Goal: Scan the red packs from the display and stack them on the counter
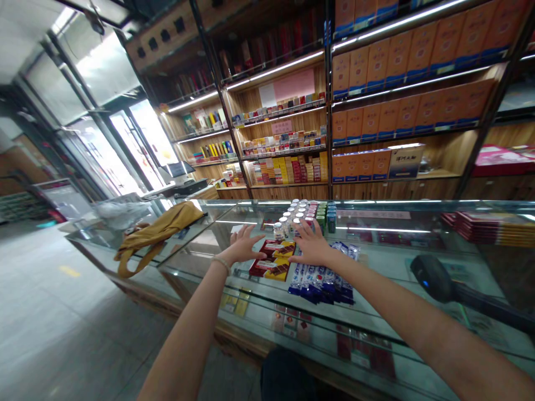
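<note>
My left hand (pixel 242 246) is over the glass counter with its fingers spread, at the left side of the red and yellow chocolate boxes (pixel 271 269). Its thumb points toward them; whether it touches them I cannot tell. On the other side, my right hand (pixel 312 245) is also open, between the boxes and a fan of blue and white packets (pixel 320 283). Its fingers reach toward small white-capped bottles (pixel 284 223) standing in rows behind. Green packs (pixel 321 213) and blue packs (pixel 331 218) stand beside the bottles. Neither hand holds anything I can see.
A black handheld scanner (pixel 434 278) is at the right of the glass counter (pixel 388 250), in front of stacked red and gold packs (pixel 485 227). On the left lies a mustard cloth bag (pixel 161 231). Shelves with orange boxes (pixel 399 55) rise behind.
</note>
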Available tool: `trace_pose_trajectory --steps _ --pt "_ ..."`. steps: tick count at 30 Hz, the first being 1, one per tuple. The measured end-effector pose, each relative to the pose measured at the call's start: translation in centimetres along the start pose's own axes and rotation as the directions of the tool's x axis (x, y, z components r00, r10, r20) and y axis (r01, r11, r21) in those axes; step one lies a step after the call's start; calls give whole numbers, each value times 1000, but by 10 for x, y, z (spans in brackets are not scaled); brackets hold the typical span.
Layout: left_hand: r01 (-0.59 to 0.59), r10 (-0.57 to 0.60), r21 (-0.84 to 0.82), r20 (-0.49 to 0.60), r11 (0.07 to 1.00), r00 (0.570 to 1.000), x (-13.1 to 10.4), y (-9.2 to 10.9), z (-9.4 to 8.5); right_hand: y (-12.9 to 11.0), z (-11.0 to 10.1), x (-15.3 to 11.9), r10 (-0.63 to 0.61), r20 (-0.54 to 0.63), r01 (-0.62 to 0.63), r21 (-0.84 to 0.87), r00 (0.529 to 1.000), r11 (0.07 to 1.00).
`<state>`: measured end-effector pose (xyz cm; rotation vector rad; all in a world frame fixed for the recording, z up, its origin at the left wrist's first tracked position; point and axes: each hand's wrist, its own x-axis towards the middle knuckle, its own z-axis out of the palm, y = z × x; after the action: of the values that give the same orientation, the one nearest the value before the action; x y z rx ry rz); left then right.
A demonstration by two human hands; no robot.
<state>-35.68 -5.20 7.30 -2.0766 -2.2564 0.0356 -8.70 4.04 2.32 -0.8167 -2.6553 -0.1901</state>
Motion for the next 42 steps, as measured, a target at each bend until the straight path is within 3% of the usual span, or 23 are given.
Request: trace_pose_trajectory --steps 14,21,25,32,42 --pt "1 -2 -53 -16 999 1000 9 1 4 -2 -3 4 9 28 -10 34 1000 999" --pt "-6 -3 -70 -128 998 992 6 5 -3 1 -8 1 3 -85 0 31 996 1000" --pt "-99 77 -94 -222 991 972 8 11 -11 8 -14 -4 -2 -175 2 2 985 1000" --pt "-113 80 -76 -354 991 932 14 42 -20 30 -30 -18 12 -284 -33 -70 959 997" --pt "-144 173 95 -565 985 807 26 105 -23 72 -48 -47 -57 -438 -30 -189 897 982"
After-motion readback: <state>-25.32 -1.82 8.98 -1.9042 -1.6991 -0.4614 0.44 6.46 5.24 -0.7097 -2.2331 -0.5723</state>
